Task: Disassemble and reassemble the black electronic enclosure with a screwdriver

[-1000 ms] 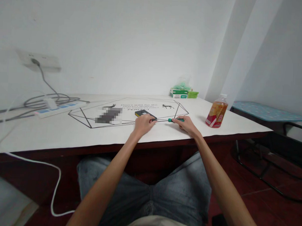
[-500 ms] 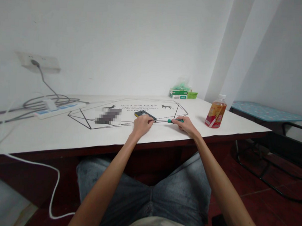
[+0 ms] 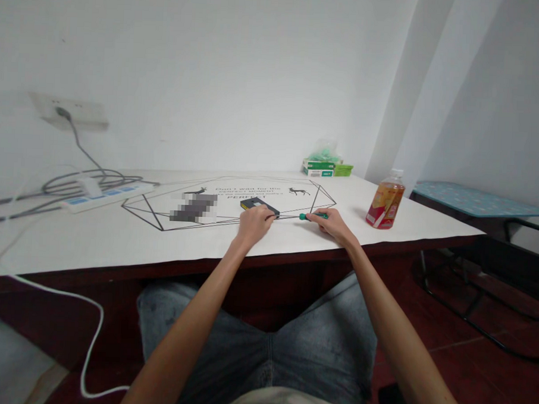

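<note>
My left hand (image 3: pixel 254 221) rests on the white table (image 3: pixel 116 243) with its fingers curled onto a small flat black device (image 3: pixel 257 205), holding it down. My right hand (image 3: pixel 333 224) is closed round a green-handled screwdriver (image 3: pixel 312 216). The tool lies nearly flat and points left toward the device's right edge. Its thin shaft runs between the two hands. Both forearms reach forward from my lap over the table's front edge.
A bottle of amber drink (image 3: pixel 385 199) stands at the right of the table. Green and white boxes (image 3: pixel 326 166) sit at the back by the wall. A white power strip (image 3: pixel 100 196) with grey cables lies at the left. A low blue-topped rack (image 3: pixel 479 202) stands at the far right.
Both hands stay almost where they were. The view has shifted very slightly, and the white cable hanging at the left has swung a little.
</note>
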Action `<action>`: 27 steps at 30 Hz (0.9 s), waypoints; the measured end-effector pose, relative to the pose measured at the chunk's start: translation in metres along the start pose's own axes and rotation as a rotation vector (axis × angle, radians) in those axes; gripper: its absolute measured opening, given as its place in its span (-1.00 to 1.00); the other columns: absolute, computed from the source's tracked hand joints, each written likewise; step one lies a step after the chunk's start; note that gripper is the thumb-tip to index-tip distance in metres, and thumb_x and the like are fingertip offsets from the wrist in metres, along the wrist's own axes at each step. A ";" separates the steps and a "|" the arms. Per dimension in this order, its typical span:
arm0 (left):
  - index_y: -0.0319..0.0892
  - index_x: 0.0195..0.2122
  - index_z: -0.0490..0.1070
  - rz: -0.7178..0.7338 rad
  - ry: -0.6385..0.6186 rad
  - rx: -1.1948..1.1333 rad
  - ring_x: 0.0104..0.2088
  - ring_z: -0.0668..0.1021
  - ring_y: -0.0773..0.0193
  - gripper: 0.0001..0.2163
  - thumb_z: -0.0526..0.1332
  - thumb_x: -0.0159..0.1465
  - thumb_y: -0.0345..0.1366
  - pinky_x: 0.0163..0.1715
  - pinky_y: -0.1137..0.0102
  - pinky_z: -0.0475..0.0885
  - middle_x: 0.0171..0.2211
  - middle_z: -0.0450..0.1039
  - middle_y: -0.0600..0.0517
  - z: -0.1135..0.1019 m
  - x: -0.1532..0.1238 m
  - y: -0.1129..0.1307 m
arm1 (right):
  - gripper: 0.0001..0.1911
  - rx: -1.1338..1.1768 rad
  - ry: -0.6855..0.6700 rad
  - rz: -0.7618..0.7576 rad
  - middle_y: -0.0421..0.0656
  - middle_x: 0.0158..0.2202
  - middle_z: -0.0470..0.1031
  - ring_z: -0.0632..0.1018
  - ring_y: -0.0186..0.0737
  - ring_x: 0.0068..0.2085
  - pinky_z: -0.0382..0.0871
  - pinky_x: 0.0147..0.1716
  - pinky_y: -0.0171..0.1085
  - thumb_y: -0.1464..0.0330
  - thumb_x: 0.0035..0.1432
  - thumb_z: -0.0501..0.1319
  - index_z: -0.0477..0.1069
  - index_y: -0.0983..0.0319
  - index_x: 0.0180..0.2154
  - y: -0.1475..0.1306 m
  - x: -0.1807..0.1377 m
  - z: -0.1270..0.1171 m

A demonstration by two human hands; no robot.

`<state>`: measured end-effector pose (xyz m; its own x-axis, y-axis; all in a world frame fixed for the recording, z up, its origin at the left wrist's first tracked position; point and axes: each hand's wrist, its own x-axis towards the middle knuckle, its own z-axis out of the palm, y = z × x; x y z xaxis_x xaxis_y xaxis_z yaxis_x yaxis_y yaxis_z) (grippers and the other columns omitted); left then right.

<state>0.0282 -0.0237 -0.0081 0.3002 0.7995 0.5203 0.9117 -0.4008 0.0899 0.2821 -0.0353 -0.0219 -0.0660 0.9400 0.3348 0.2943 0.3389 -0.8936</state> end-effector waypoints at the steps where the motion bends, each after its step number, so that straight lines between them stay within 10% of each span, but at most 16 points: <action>1: -0.02 -0.14 0.67 0.006 -0.005 0.009 -0.07 0.59 0.04 -0.67 0.07 0.43 -0.19 -0.25 0.27 0.41 -0.10 0.63 -0.05 0.000 0.000 0.000 | -0.40 -0.002 0.000 -0.001 -0.35 -0.70 0.14 0.12 -0.44 -0.62 -0.13 -0.59 -0.30 -0.16 -0.10 0.40 0.50 0.29 -0.44 0.000 0.000 0.000; 14: -0.02 0.19 0.49 -0.031 0.036 0.029 0.21 0.40 -0.07 -0.59 0.17 0.35 -0.09 0.16 0.07 0.30 0.20 0.47 -0.09 0.004 -0.001 -0.004 | -0.45 0.042 0.111 0.016 -0.33 -0.73 0.16 0.12 -0.43 -0.64 -0.10 -0.61 -0.29 -0.11 -0.12 0.40 0.47 0.27 -0.48 0.002 0.002 0.001; 20: 0.02 0.42 0.18 -0.161 -0.227 0.068 0.44 0.07 -0.26 -0.39 0.08 0.37 0.05 0.29 -0.17 0.09 0.48 0.01 -0.14 0.012 0.005 -0.008 | -0.43 -0.102 0.169 -0.023 -0.32 -0.73 0.16 0.17 -0.38 -0.60 -0.03 -0.56 -0.28 -0.13 -0.07 0.36 0.52 0.28 -0.48 0.011 0.006 0.001; 27: -0.03 0.41 0.21 -0.121 -0.243 0.137 0.39 0.19 -0.26 -0.48 -0.06 0.45 -0.09 0.21 -0.17 0.20 0.41 0.16 -0.22 0.011 0.007 -0.007 | -0.38 -0.203 0.162 -0.052 -0.29 -0.68 0.20 0.20 -0.36 -0.56 0.01 -0.54 -0.27 -0.19 -0.06 0.33 0.51 0.28 -0.49 0.010 0.007 0.000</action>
<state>0.0269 -0.0099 -0.0145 0.2307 0.9280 0.2926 0.9693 -0.2455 0.0144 0.2844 -0.0251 -0.0288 0.0630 0.8974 0.4366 0.4808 0.3561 -0.8013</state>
